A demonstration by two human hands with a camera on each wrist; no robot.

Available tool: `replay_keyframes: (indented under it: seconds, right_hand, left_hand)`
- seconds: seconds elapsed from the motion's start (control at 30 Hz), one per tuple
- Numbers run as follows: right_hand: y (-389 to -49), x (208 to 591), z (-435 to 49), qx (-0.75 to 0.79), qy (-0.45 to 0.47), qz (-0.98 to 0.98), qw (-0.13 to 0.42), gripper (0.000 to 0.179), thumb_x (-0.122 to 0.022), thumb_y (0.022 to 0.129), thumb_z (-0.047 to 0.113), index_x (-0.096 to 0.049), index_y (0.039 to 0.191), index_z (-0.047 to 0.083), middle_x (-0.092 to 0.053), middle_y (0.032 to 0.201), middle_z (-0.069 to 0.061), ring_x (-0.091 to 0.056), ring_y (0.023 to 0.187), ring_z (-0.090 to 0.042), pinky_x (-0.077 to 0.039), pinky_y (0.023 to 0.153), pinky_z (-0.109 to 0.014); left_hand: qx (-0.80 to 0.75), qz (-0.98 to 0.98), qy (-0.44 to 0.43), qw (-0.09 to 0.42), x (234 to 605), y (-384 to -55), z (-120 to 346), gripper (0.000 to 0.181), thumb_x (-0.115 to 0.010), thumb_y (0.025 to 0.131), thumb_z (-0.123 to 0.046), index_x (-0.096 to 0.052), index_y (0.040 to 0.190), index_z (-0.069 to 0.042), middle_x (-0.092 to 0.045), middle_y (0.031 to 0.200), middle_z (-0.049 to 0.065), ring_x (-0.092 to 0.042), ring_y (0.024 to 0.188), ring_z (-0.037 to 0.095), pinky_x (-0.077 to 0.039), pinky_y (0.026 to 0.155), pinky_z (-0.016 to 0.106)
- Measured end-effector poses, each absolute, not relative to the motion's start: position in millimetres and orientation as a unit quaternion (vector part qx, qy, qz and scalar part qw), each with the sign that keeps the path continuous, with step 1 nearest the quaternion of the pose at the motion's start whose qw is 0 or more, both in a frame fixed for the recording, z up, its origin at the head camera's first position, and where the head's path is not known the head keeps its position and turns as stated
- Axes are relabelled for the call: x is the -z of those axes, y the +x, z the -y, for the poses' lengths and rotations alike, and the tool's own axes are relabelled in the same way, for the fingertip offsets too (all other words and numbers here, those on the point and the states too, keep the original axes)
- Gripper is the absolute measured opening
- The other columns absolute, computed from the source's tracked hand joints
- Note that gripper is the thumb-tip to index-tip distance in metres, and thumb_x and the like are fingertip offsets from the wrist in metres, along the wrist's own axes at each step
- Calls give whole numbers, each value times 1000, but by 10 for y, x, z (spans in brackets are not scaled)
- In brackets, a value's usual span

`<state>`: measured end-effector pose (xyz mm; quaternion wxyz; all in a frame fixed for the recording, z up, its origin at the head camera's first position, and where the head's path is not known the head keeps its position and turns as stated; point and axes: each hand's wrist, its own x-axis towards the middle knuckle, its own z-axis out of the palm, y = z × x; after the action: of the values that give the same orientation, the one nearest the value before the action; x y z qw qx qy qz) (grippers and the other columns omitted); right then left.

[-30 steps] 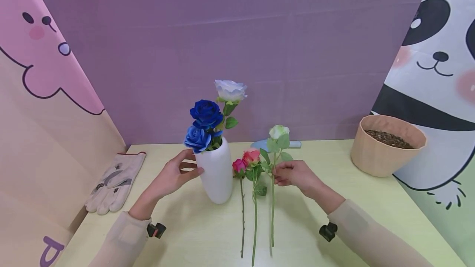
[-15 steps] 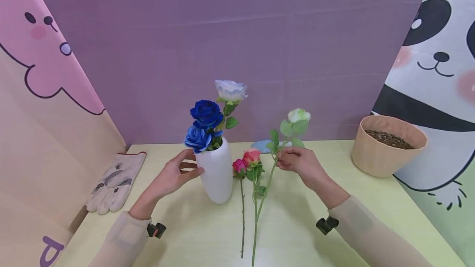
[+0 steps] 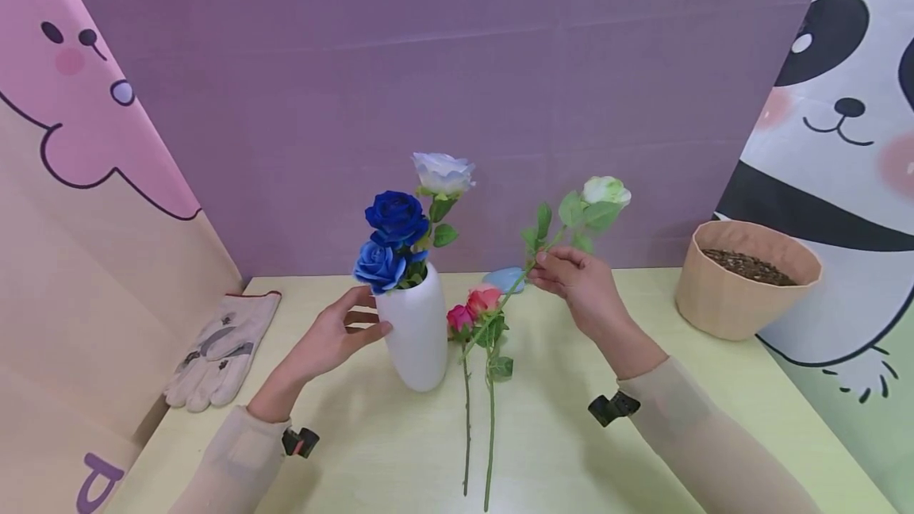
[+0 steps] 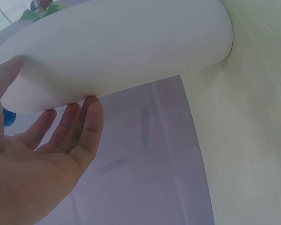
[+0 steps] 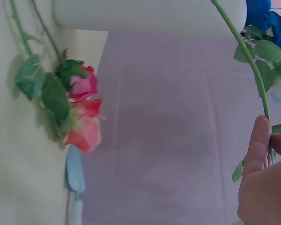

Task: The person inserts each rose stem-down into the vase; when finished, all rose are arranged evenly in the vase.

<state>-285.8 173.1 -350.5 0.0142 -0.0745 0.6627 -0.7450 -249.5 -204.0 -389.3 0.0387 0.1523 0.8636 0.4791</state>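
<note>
The white vase [image 3: 414, 335] stands upright on the desk [image 3: 557, 435] and holds three roses: a dark blue rose [image 3: 397, 217], a lighter blue rose [image 3: 378, 266] beneath it, and a white rose [image 3: 443, 174] rising highest. Their blooms sit above the rim; the lower stems are hidden inside. Well apart, toward the right end of the desk, a tan pot [image 3: 703, 300] contains dark soil [image 3: 747, 267].

The left hand [image 3: 337, 335] holds the vase at its upper left side, fingers spread and bent, with thumb and fingertips against the wall and a gap at the palm. The right hand [image 3: 580, 288] is nearly closed, pinching the stem of a green-white rose [image 3: 605, 190] between thumb and fingers. That bloom is raised beyond the hand, up and to the right, its leaves just past the fingers; the stem slants down and left toward the vase, outside it.

Between vase and right hand, a pink rose [image 3: 460, 317] and a coral rose [image 3: 485, 300] lie side by side on the desk, with a blue trowel [image 3: 505, 280] behind them. Gloves [image 3: 224, 351] lie at the left edge.
</note>
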Motion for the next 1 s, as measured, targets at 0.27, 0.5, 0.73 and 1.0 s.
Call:
replay_keyframes:
  seconds: [0.27, 0.5, 0.73, 1.0]
  right_hand:
    - [-2874, 3313, -1634, 769, -66, -635, -1, 21, -62, 100, 18, -55, 112, 2, -69, 92, 5, -71, 84, -7, -58, 88, -20]
    - [-2877, 3205, -1572, 802, -63, -593, -15, 18, -62, 99, 14, -54, 111, 3, -66, 96, 2, -71, 84, -7, -58, 84, -19]
    - [-2883, 3147, -1546, 833, -72, -548, -31, 17, -63, 98, 14, -53, 107, 4, -66, 94, 0, -72, 84, -9, -59, 84, -19]
    - [-2880, 3092, -1500, 849, -86, -519, -52, 15, -63, 98, 14, -54, 106, 3, -65, 95, -1, -71, 85, -10, -59, 85, -19]
  left_hand:
    - [-483, -861, 158, 39, 3899, -2510, 2045, 67, -71, 92, -41, -39, 149, -25, -52, 139, 10, -56, 130, 42, -56, 99, 48]
    - [-484, -859, 159, 39, 3912, -2513, 2052, 66, -71, 92, -41, -39, 148, -26, -52, 139, 9, -56, 129, 40, -56, 99, 48]
    - [-483, -860, 156, 40, 3912, -2508, 2050, 67, -71, 92, -42, -39, 148, -26, -52, 139, 9, -57, 129, 37, -56, 98, 46]
    - [-480, -863, 153, 41, 3919, -2502, 2044, 68, -71, 92, -42, -38, 150, -25, -52, 140, 10, -57, 129, 38, -56, 99, 48]
